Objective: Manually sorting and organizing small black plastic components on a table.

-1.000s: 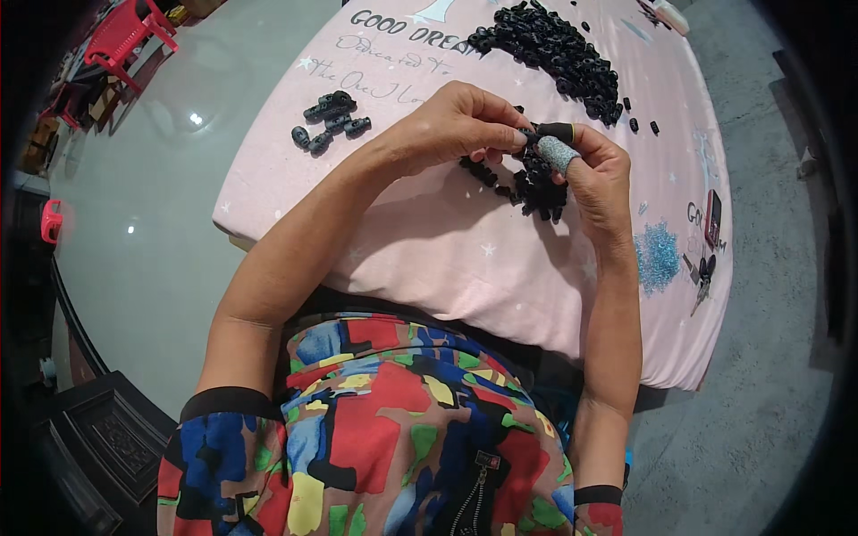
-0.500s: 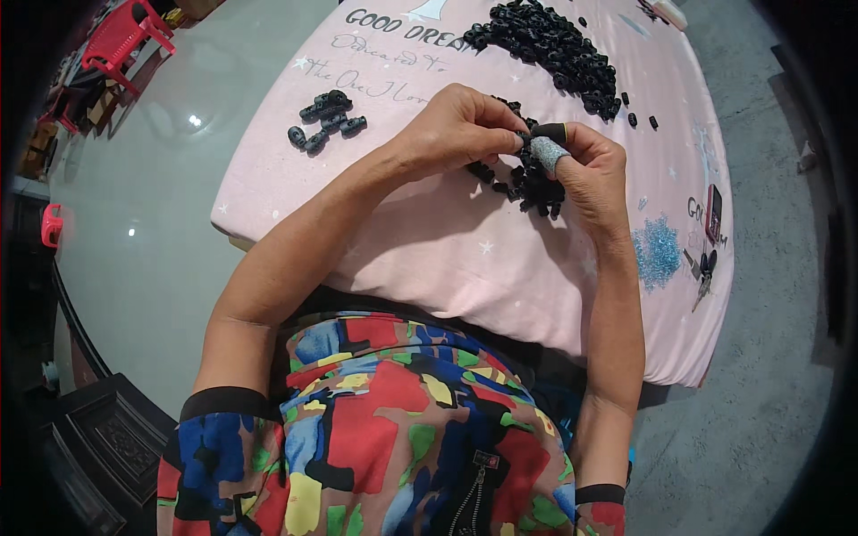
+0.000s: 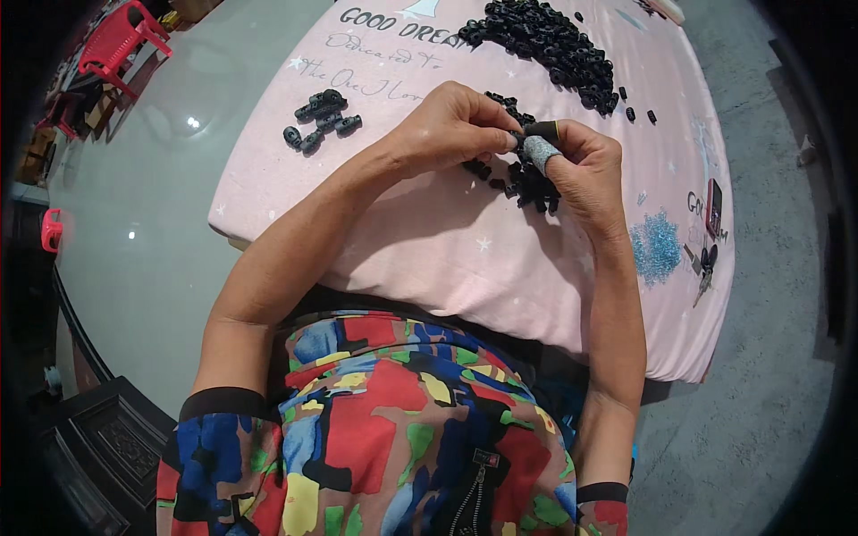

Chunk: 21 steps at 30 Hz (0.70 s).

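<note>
My left hand [image 3: 451, 132] and my right hand [image 3: 585, 174] meet over the pink cloth [image 3: 429, 259], fingertips together. Between them is a small black cord lock [image 3: 519, 138], mostly covered by the fingers. Both hands are closed in a pinch on it. A grey wrap covers the right thumb, and a black cover sits on the right index finger. Beneath the hands lies a pile of small black plastic parts [image 3: 534, 186], partly hidden. To the left, several black cord locks [image 3: 323, 121] lie in a loose group.
A larger heap of black parts [image 3: 550, 54] spreads along the far side. At the right lie a pile of tiny bluish, shiny springs [image 3: 657, 248], a phone [image 3: 714, 207] and keys [image 3: 707, 268]. A red plastic chair [image 3: 121, 45] stands far left.
The view has shifted very slightly. Both hands stay together at nearly the same spot, with only small finger movements around the black cord lock.
</note>
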### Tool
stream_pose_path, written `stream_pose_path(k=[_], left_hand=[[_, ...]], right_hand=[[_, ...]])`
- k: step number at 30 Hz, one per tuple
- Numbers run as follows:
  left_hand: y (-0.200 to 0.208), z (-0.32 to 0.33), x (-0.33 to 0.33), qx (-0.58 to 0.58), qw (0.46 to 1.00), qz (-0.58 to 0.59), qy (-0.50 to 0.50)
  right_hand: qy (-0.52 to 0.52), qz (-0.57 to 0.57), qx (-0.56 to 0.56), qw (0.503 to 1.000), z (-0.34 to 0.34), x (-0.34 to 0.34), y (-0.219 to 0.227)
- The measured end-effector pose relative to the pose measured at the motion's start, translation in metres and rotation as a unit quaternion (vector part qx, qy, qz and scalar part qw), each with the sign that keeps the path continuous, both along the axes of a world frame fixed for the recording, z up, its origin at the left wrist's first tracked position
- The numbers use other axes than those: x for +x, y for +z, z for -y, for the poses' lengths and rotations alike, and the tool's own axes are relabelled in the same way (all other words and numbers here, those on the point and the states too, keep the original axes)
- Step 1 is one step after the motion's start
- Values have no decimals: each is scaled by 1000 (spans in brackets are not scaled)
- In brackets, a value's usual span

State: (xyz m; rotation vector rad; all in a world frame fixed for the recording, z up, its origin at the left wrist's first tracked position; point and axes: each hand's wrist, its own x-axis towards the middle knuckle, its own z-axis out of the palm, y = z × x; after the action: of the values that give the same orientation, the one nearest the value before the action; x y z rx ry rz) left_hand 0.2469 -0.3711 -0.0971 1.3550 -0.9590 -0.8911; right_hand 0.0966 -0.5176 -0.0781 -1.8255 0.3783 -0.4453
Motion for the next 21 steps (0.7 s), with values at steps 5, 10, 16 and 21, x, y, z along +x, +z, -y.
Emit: stream_pose_path(k=[5, 10, 16, 21], left_hand=[[-1, 0, -1, -3, 1000, 18, 11], [-1, -2, 2, -1, 999, 40, -6], [2, -3, 1, 6, 999, 50, -6], [0, -2, 2, 17, 998, 67, -4]], right_hand=[[-2, -6, -29, 1000, 0, 0, 0], [-9, 1, -84, 996, -7, -1, 4], [9, -3, 6, 1000, -2, 0, 1], [2, -18, -102, 995, -5, -1, 4]])
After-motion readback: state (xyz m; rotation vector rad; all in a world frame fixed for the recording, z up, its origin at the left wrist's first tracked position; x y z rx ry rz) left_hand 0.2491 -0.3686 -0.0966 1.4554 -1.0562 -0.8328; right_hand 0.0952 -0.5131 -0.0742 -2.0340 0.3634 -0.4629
